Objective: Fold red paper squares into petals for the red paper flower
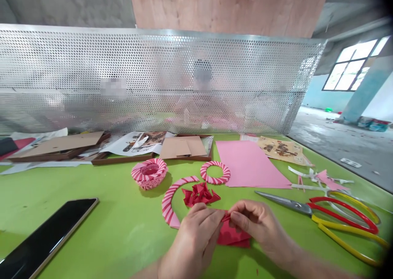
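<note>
Red work: a small folded piece of red paper [226, 217] sits between the fingertips of both hands, in front and to the right of the heap of angular, folded red paper pieces [201, 195]
Left hand: the left hand [193, 236] has fingers bunched and pressed on one side of the piece, seemingly to steady it; its exact thumb grip is hard to tell
Right hand: the right hand [259, 221] pinches the other side between thumb and forefinger, probably for control over a small crease
Red sheets: flat red paper sheets [235, 238] lie under the fingers, in front of the heap, likely for easy reach
Striped shapes: a pink-and-red striped paper arc [168, 205] curves left of the heap (its ends do not meet); a matching flat ring [204, 173] lies behind it, a stack of striped rings [150, 182] behind left
Scissors: metal scissors with red and yellow handles [308, 208] lie right of the heap, handles toward the right, perhaps for the right hand
Trays: far behind the heap, one shallow brown tray [208, 148] bears plain cardboard panels [184, 146]; another, further left, bears printed papers [135, 144]; contents beneath are hidden
</note>
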`<action>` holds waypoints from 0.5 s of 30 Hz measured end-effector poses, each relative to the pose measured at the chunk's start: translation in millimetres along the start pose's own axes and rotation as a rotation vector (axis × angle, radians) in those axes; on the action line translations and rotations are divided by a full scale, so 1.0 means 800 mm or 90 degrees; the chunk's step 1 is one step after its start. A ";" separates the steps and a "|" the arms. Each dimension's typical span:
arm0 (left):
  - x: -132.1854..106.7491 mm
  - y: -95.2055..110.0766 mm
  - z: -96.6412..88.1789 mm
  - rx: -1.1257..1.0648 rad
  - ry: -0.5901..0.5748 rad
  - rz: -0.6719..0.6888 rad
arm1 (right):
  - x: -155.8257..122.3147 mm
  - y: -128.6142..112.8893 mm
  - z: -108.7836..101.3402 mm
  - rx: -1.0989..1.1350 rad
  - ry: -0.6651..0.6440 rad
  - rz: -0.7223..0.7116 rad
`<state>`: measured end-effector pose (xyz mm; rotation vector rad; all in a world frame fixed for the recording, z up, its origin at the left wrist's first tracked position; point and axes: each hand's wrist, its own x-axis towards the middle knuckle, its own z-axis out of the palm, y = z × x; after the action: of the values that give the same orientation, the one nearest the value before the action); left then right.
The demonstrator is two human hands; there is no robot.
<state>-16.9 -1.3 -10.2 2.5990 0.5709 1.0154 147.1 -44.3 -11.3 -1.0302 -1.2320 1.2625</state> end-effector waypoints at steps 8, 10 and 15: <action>0.000 -0.003 -0.001 0.024 0.042 0.050 | 0.003 -0.003 0.004 0.044 0.041 0.032; 0.000 -0.002 -0.001 -0.015 0.038 0.036 | 0.002 -0.001 0.003 0.050 0.042 0.044; 0.001 0.001 0.001 -0.136 -0.001 -0.077 | -0.001 -0.001 0.000 -0.032 -0.007 -0.005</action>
<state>-15.6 -1.3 -9.9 2.3494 0.5776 0.9779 147.2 -45.0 -10.4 -1.0549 -1.2812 1.2384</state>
